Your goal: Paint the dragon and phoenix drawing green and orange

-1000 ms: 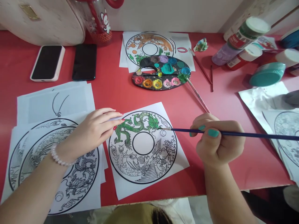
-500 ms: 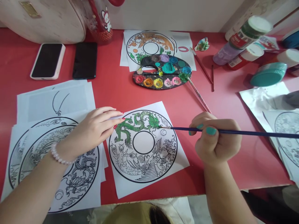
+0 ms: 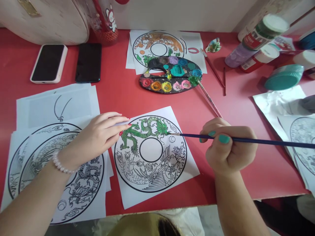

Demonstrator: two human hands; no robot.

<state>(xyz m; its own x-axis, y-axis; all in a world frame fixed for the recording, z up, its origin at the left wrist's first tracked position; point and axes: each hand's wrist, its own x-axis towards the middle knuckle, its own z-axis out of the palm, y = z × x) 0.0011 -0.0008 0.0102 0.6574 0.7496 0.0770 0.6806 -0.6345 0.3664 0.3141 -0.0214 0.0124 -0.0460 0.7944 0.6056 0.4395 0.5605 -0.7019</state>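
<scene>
A white sheet [image 3: 152, 193] with a round dragon-and-phoenix drawing lies near the front of the red table [image 3: 118, 95]. Its dragon [image 3: 145, 131] is painted green. My right hand [image 3: 230, 149] is closed round a thin dark blue paintbrush [image 3: 258, 141]. The brush tip touches the sheet by the dragon's head. My left hand [image 3: 98, 136] lies flat on the sheet's left edge with fingers stretched out, a pearl bracelet at the wrist.
A black palette [image 3: 171, 77] with several paint wells lies behind, a second brush [image 3: 209, 100] leaning off it. Paint jars [image 3: 261, 36] stand at the back right, two phones [image 3: 67, 63] at the back left. More printed sheets [image 3: 56, 108] lie on the left and right.
</scene>
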